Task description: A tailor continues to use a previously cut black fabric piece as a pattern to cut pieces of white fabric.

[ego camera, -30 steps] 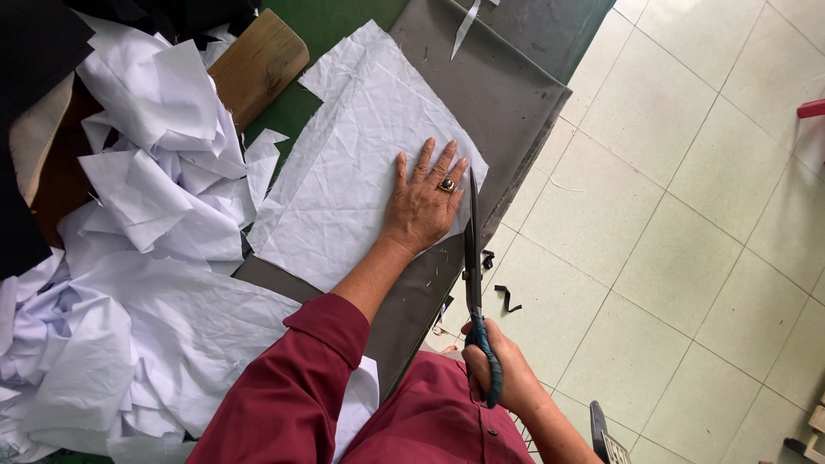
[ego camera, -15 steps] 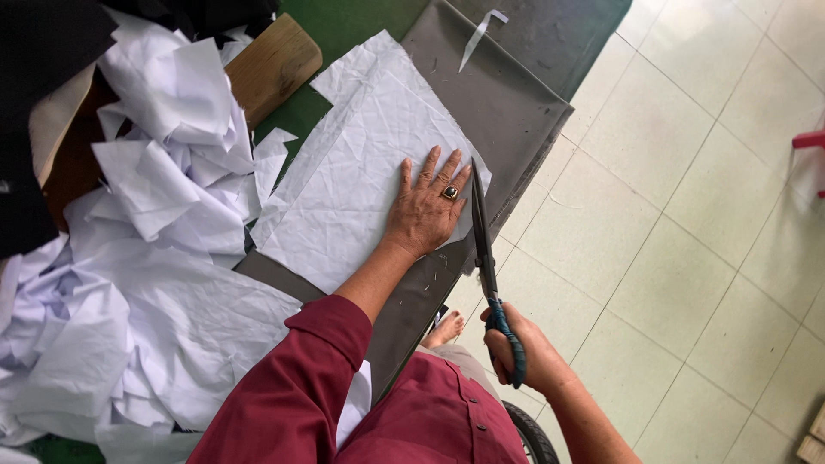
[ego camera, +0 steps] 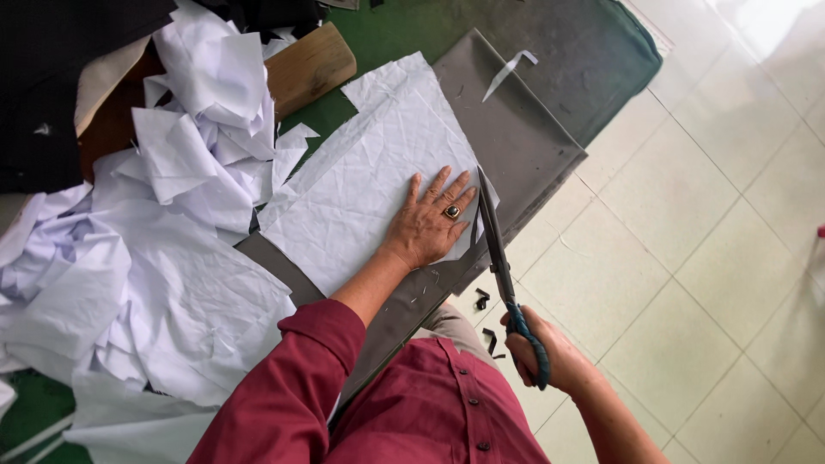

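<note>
My left hand, with a ring on one finger, lies flat with fingers spread on a crumpled white paper pattern. The pattern rests on grey fabric spread over the table. My right hand grips the blue handles of long scissors. The blades run along the pattern's right edge, just beside my left fingertips, cutting into the grey fabric.
A heap of white fabric and paper pieces covers the left of the green table. A wooden block lies at the back, dark cloth at top left. Small dark scraps lie on the tiled floor.
The scissors have advanced further along the pattern's right edge into the grey fabric. My left hand stays pressed on the paper.
</note>
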